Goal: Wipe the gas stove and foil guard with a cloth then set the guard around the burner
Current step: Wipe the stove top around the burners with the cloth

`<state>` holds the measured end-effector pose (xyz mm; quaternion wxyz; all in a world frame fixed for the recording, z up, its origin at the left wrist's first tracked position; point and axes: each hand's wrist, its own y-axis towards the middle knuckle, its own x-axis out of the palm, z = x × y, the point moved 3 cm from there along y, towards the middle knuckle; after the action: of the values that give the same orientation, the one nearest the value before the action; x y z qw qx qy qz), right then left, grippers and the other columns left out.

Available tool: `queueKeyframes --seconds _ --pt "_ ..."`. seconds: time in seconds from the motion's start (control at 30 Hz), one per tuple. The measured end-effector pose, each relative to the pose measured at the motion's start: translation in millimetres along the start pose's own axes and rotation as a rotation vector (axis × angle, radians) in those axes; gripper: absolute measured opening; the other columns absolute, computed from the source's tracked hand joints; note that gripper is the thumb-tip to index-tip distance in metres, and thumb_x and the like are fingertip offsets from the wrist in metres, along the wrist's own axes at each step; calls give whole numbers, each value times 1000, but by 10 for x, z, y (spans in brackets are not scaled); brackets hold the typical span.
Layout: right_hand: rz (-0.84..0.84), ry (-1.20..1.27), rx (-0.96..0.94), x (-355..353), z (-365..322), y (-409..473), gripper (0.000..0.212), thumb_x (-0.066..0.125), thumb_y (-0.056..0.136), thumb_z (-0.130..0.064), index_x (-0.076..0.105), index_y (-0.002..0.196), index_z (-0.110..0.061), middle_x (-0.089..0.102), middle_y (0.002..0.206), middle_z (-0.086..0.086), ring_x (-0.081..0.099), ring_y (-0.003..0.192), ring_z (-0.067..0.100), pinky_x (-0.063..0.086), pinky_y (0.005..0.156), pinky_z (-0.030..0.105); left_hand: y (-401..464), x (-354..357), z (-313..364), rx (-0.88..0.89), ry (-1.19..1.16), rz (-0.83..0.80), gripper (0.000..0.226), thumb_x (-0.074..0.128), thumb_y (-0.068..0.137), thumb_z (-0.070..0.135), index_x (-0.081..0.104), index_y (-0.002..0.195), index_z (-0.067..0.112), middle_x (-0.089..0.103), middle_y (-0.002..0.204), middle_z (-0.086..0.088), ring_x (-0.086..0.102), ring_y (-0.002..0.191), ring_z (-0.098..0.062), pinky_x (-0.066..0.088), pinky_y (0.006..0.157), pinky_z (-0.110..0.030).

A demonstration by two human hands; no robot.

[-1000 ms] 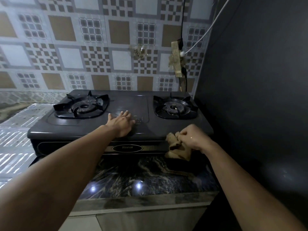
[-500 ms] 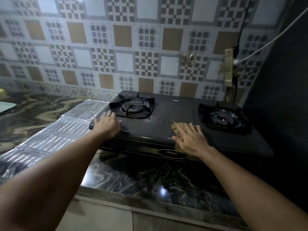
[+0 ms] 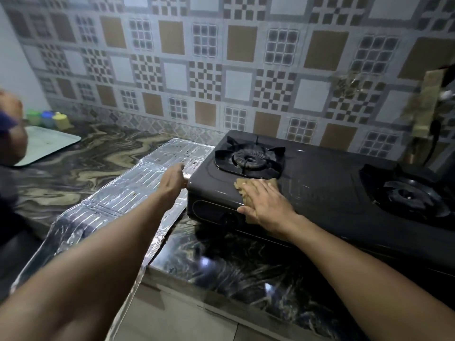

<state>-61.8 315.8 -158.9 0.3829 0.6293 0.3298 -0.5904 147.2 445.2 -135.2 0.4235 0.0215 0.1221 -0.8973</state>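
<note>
A black two-burner gas stove [image 3: 325,188] stands on the marbled counter. My right hand [image 3: 267,205] presses flat on a tan cloth [image 3: 246,190] at the stove's front left, just before the left burner [image 3: 248,157]. My left hand [image 3: 172,180] rests with fingers extended at the stove's left edge, over the silver foil guard [image 3: 123,193], which lies unfolded flat on the counter to the left of the stove. The right burner [image 3: 408,195] sits uncovered.
A white tray [image 3: 46,146] and small coloured containers [image 3: 49,118] sit at the far left of the counter [image 3: 73,168]. Part of another person [image 3: 9,134] shows at the left edge. A power strip and cable [image 3: 426,112] hang on the tiled wall at right.
My right hand slid the cloth leftward across the stove top, from its front right to in front of the left burner. My left hand moved left to the stove's edge. The view panned left.
</note>
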Motion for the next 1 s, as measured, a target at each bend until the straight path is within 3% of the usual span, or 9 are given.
queueKeyframes --seconds 0.07,0.17,0.4,0.5,0.63,0.73,0.83,0.93,1.0 --pt "6 -3 -49 37 -210 209 81 28 88 -68 16 152 -20 21 157 11 16 145 29 10 119 41 14 -41 -13 -56 -87 -53 26 30 99 39 42 113 21 64 85 -8 59 90 -27 35 91 -45" --pt "-30 -7 -89 71 -471 496 80 39 92 -60 11 153 -18 15 158 13 11 147 30 7 120 42 113 -108 -97 -80 -168 -99 37 30 98 42 42 117 13 67 89 -8 60 98 -28 33 100 -49" --pt "18 17 -185 163 -888 1068 83 51 85 -63 21 147 -17 28 150 13 25 139 31 18 117 46 310 -320 -308 -182 -398 -172 48 39 95 43 41 121 3 57 108 -24 65 94 -33 43 93 -52" --pt "43 17 -257 189 -990 1252 69 54 84 -61 33 134 -18 37 137 11 35 129 31 28 111 47 320 -361 -355 -168 -331 -120 50 34 97 44 39 131 7 51 121 -22 66 96 -35 42 87 -48" --pt "125 49 -443 181 -1027 1273 50 63 85 -48 50 122 -16 47 128 5 40 121 25 33 105 44 393 -495 -366 -71 -177 76 51 29 100 38 40 139 8 45 141 -16 57 102 -30 37 87 -42" --pt "134 113 -569 145 -1075 1247 30 71 82 -36 63 104 -17 57 115 0 45 113 22 34 101 40 395 -572 -368 -62 -169 149 50 30 100 36 43 138 6 44 143 -17 54 104 -29 36 80 -37" --pt "156 163 -707 99 -1107 1137 11 71 80 -24 64 81 -16 60 99 -3 49 105 23 38 96 41 355 -628 -329 -48 -143 148 52 30 100 36 39 142 6 41 147 -16 55 111 -33 36 81 -37" --pt "161 145 -776 134 -1063 894 7 68 80 -18 67 73 -17 65 93 -3 51 117 24 33 109 42 278 -661 -278 -41 -135 140 54 30 100 38 37 144 7 40 148 -15 56 96 -25 36 86 -41" --pt "119 190 -727 130 -975 706 6 69 80 -14 69 75 -16 68 90 -3 51 124 21 26 115 40 194 -652 -250 -46 -136 147 55 29 100 39 37 144 7 41 147 -15 54 98 -25 36 89 -43"
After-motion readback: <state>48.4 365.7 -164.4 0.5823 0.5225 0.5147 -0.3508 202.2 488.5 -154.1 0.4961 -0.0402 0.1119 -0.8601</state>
